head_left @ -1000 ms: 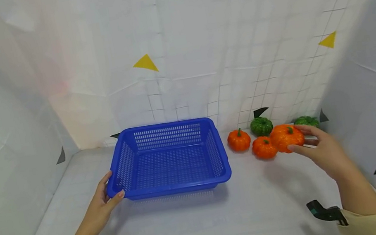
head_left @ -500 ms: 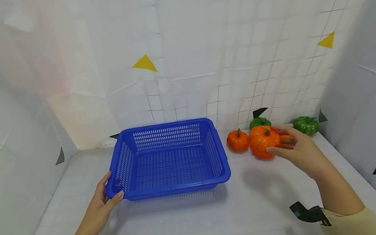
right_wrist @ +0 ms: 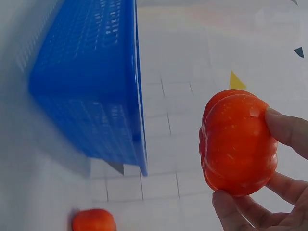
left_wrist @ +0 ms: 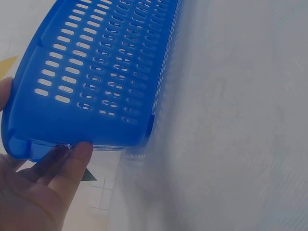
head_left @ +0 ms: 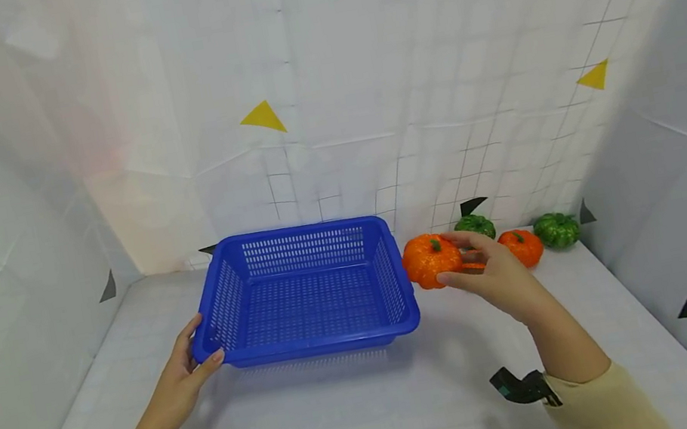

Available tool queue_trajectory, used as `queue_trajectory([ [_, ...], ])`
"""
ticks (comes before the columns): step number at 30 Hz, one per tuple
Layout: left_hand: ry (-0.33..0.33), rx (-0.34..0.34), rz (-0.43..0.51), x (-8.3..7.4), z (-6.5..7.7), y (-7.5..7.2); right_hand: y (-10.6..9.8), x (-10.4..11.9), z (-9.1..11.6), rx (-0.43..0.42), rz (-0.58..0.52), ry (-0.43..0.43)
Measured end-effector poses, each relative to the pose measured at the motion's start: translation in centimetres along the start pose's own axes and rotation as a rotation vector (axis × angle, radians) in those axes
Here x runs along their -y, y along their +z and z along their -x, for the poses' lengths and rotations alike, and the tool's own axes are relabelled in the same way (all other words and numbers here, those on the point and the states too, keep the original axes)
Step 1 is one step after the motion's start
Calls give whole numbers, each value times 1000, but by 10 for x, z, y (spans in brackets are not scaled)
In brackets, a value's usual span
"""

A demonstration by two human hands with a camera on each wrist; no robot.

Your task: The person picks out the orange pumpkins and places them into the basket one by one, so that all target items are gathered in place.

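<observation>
A blue plastic basket point(head_left: 321, 342) with slotted walls stands upright on the table. My left hand point(head_left: 177, 386) grips its near left corner, thumb at the front rim and fingers at the left side; the left wrist view shows the fingertips point(left_wrist: 83, 153) against the rim. Just off the basket's right rim, my right hand point(head_left: 503, 278) holds an orange mini pumpkin point(head_left: 429, 261) with a green stem, raised above the table. In the right wrist view, the thumb and fingertips span this pumpkin point(right_wrist: 240, 144), beside the basket's outer wall point(right_wrist: 91, 115).
Behind and right of my right hand lie another orange pumpkin point(head_left: 520, 248) and two green ones, one by the back wall point(head_left: 473, 224) and one farther right point(head_left: 556, 230). A further orange pumpkin point(head_left: 473, 267) is mostly hidden by my fingers. White sheeted walls point(head_left: 322, 95) enclose the table.
My right hand has carried the orange pumpkin leftward, past the other pumpkins, to the basket's right side. Pumpkins at the right have come into fuller view. My left hand keeps its grip on the basket.
</observation>
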State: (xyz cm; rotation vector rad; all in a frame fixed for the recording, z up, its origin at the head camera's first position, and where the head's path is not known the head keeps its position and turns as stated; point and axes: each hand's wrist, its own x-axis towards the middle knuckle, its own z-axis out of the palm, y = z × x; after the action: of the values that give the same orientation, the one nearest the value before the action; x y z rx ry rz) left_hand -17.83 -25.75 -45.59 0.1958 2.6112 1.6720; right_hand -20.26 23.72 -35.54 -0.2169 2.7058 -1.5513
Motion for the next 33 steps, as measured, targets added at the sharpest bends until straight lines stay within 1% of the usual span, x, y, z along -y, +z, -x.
queue_trajectory([
  [2, 0, 0, 0, 0, 0, 0, 7, 3, -3, 8, 13, -10],
  [13, -4, 5, 10, 1, 1, 1, 42, 18, -21, 99, -44, -70],
  [17, -4, 4, 15, 0, 1, 1, 57, 22, -32, 123, -58, -64],
  [22, -1, 1, 24, -1, 1, 1, 76, 32, -44, 145, -45, -56],
  [26, -1, 1, 27, -3, 1, 1, 92, 39, -53, 156, -38, -78],
  [33, -11, 6, 40, -4, 1, 1, 117, 51, -59, 175, -92, -105],
])
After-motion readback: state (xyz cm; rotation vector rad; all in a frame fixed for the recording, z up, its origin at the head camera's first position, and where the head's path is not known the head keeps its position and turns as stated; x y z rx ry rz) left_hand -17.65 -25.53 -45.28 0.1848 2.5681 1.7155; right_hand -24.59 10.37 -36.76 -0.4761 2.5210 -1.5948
